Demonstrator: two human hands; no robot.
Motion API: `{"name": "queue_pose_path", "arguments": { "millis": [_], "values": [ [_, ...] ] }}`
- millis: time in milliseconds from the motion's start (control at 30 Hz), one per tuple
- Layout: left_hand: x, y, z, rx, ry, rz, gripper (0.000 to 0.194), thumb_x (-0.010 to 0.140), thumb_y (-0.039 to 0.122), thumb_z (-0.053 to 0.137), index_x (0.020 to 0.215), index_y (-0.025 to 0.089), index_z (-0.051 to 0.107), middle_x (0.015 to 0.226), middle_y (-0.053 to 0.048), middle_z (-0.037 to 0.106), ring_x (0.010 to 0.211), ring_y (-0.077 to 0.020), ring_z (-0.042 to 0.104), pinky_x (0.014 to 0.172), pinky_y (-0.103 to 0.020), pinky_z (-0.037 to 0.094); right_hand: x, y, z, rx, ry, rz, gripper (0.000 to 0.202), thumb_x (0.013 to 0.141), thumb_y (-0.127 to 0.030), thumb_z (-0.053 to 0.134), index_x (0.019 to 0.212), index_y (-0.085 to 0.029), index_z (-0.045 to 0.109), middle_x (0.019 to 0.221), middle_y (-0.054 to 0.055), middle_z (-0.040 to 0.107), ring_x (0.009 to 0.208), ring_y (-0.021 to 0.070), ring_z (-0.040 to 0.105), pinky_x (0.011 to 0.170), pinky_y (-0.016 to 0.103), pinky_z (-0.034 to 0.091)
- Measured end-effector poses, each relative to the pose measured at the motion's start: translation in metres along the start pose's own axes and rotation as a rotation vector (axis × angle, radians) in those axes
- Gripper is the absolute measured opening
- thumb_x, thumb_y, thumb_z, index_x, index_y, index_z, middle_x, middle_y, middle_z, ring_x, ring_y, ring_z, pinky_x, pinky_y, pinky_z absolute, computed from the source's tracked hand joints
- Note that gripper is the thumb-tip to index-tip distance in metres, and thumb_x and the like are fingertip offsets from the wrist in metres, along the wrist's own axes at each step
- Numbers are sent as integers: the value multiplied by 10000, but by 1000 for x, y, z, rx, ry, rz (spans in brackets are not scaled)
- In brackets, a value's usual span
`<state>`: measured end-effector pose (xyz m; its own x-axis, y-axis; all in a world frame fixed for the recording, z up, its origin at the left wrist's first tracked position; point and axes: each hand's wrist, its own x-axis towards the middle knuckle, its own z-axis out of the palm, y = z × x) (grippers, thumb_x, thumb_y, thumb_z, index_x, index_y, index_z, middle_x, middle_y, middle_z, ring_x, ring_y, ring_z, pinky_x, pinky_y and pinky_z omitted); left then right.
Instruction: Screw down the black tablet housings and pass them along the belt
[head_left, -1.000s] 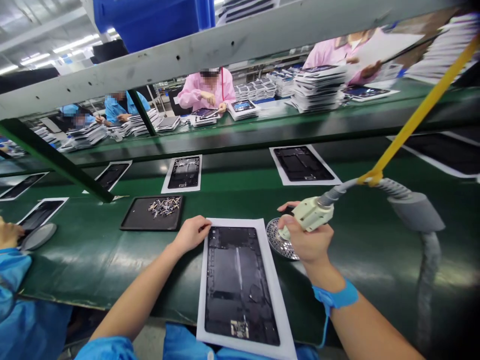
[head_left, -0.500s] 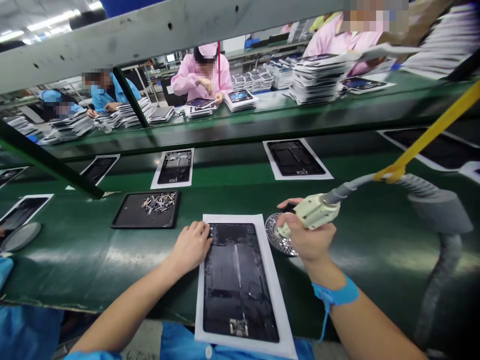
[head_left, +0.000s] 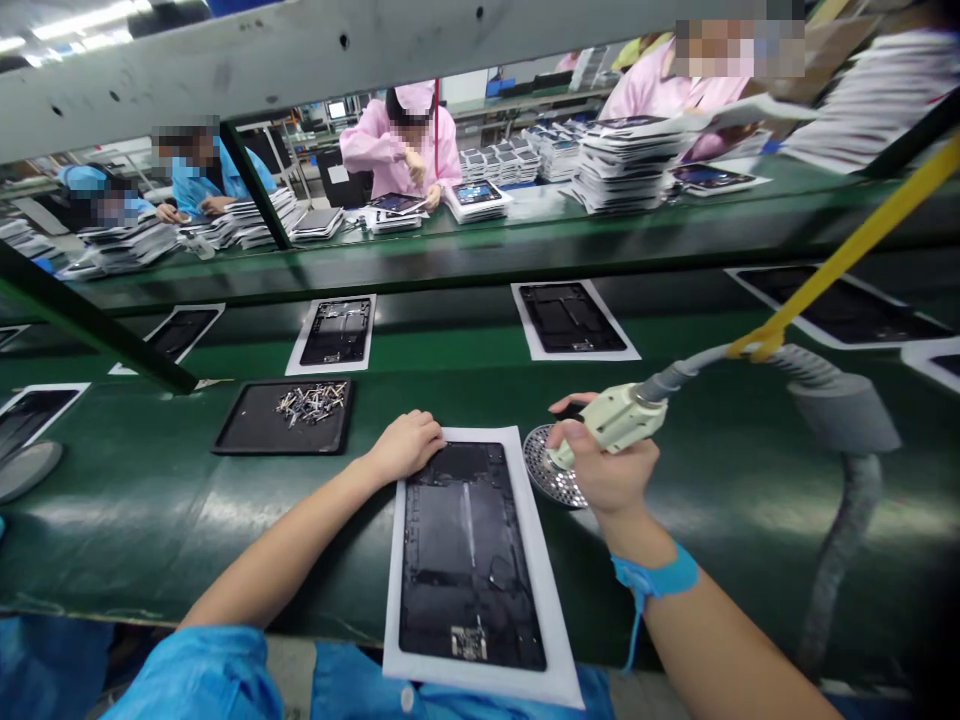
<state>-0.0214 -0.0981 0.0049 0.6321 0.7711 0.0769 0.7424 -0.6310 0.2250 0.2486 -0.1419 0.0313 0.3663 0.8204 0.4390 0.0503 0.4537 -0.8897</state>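
Observation:
A black tablet housing (head_left: pixel 466 560) lies on a white sheet (head_left: pixel 559 660) in front of me, at the table's near edge. My left hand (head_left: pixel 411 442) rests on the housing's upper left corner, fingers bent and close together. What its fingertips pinch, if anything, is too small to make out. My right hand (head_left: pixel 615 475) is closed round a cream hand tool (head_left: pixel 621 418) with a grey hose (head_left: pixel 679 375). The tool's front end is over a round metal dish full of holes (head_left: pixel 541 468), right of the sheet. A blue band (head_left: pixel 660 575) circles my right wrist.
A black tray (head_left: pixel 251 425) holds a pile of small metal parts (head_left: pixel 311 402). Farther back, tablet housings on white sheets (head_left: pixel 574 315) lie in a row. A yellow strap (head_left: pixel 847 265) holds up the hose. People in pink and blue work beyond, beside stacks (head_left: pixel 630 165).
My left hand has moved from the housing's left edge onto its upper corner. My right hand keeps its grip on the tool over the dish. The view has shifted slightly.

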Motion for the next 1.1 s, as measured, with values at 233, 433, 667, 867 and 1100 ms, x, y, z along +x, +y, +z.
{"name": "queue_pose_path", "arguments": {
  "millis": [233, 433, 667, 867, 1100],
  "values": [
    [11, 9, 4, -57, 37, 23, 253, 1045, 291, 510, 889, 193, 683, 907, -72, 653, 878, -222, 590, 809, -357, 474, 1, -3, 2, -1, 11, -4, 253, 797, -356, 808, 945, -190, 688, 785, 23, 714, 477, 130, 633, 461, 272, 543],
    [-12, -7, -5, -119, 136, -77, 217, 1022, 263, 535, 946, 181, 721, 950, -83, 684, 902, -227, 597, 833, -365, 476, 0, 4, 1, -48, 0, -42, 259, 824, -369, 789, 978, -196, 672, 846, 33, 726, 503, 125, 647, 496, 271, 558],
    [-27, -24, -8, -338, 143, -157, 206, 962, 282, 609, 820, 207, 738, 841, -42, 697, 859, -199, 621, 799, -331, 482, 4, 8, 8, -31, 32, -57, 312, 820, -392, 794, 1020, -206, 642, 841, 12, 700, 498, 118, 637, 478, 269, 554],
    [-21, -23, -7, -379, 127, -181, 153, 915, 234, 628, 816, 210, 742, 851, -36, 719, 849, -198, 630, 800, -341, 481, 8, 13, 10, -67, 28, -70, 291, 847, -391, 764, 1031, -210, 631, 872, 16, 704, 501, 115, 641, 500, 274, 560],
    [-22, -24, -7, -367, 116, -167, 136, 908, 231, 635, 823, 214, 741, 842, -31, 712, 843, -195, 625, 799, -338, 477, 7, 14, 10, -65, 22, -49, 286, 839, -392, 770, 1020, -213, 639, 862, 7, 693, 510, 116, 638, 496, 275, 553]
  ]
}}
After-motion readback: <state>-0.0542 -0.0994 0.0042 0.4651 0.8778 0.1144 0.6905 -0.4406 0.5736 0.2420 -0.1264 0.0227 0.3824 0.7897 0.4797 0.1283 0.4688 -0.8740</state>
